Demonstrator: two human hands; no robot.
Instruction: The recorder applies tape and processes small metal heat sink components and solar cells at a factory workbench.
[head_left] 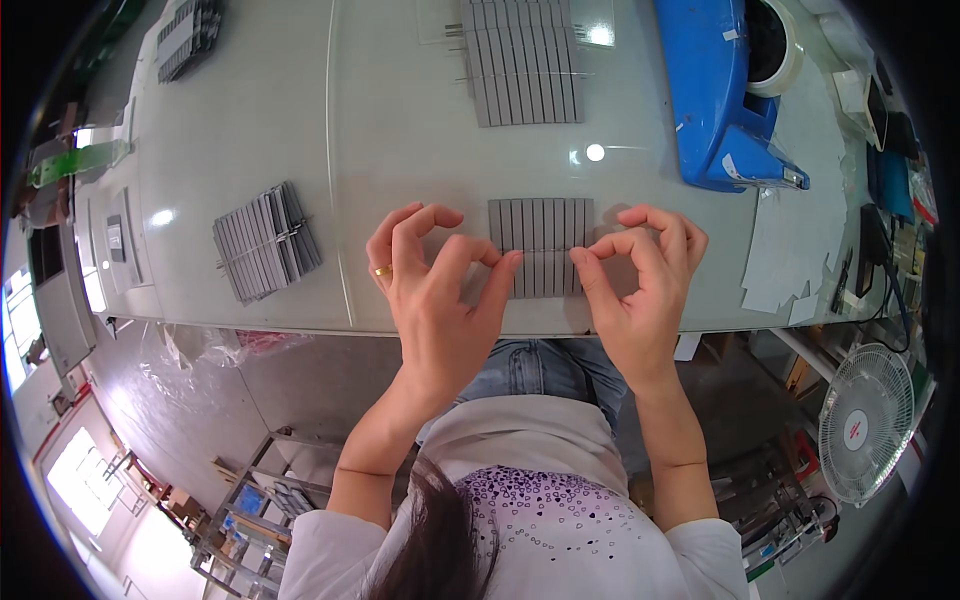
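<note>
A small panel of narrow grey strips (541, 220) lies flat near the table's front edge, its strips running away from me. Across its middle runs a thin, light wire-like line (545, 250). My left hand (435, 295) is at the panel's left side, thumb and forefinger pinched together at that line, a ring on one finger. At the right side my right hand (645, 295) pinches the line's other end in the same way. Both hands' other fingers are curled and raised off the panel. The fingertips hide the line's ends.
Farther back lies a larger stack of grey strip panels (522, 60) with thin wires sticking out. Fanned stacks lie at the left (265, 245) and far left (188, 40). A blue tape dispenser (705, 100), white paper (790, 250) and a fan (866, 425) are at the right.
</note>
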